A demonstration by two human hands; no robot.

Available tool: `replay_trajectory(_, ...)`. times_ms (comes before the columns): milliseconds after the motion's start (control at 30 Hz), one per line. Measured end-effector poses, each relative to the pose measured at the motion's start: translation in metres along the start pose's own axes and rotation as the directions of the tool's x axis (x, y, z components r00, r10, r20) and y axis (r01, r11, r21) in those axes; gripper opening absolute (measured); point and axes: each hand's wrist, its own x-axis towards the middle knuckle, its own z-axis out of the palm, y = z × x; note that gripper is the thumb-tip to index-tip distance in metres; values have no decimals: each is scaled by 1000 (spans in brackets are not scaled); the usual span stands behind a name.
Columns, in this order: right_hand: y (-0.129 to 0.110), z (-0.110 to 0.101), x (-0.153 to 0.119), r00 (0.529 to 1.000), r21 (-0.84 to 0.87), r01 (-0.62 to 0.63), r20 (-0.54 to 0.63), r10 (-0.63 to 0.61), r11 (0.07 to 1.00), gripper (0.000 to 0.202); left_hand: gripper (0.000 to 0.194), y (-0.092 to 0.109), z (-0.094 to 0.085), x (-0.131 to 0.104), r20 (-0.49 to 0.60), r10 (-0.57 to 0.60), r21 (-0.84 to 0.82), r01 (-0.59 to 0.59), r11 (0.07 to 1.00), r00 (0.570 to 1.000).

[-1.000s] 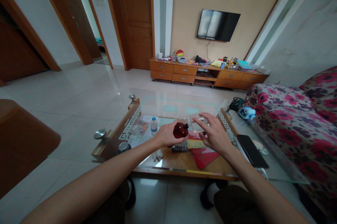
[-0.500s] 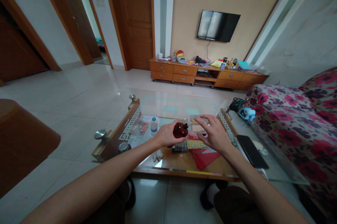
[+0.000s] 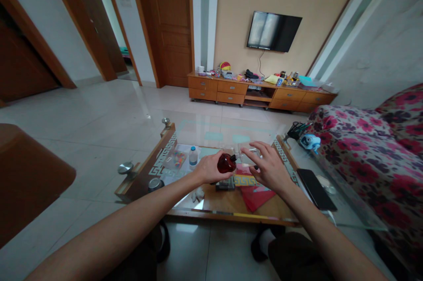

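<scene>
Nearest the body, the left hand (image 3: 209,169) has its fingers wrapped round a small dark red bottle (image 3: 226,164) held above the glass desk (image 3: 185,204). The bottle lies tilted, its black nozzle pointing right and slightly up. Just right of the bottle, the right hand (image 3: 268,167) hovers with fingers (image 3: 251,154) spread and empty, their tips close to the nozzle but apart from it. Left of the bottle a white-capped bottle (image 3: 193,157) stands on the desk; far right of it lies a phone (image 3: 313,189).
</scene>
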Motion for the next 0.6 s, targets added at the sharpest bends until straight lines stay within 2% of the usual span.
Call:
replay_trajectory(267, 5, 3, -1, 998, 2, 60, -15, -60, 998, 84, 69, 2, -1, 0, 4, -19, -8, 19, 1000, 1000)
replay_trajectory(600, 14, 13, -6, 999, 3, 41, -16, -41, 999, 85, 72, 0, -1, -1, 3, 8, 0, -8, 1000, 1000)
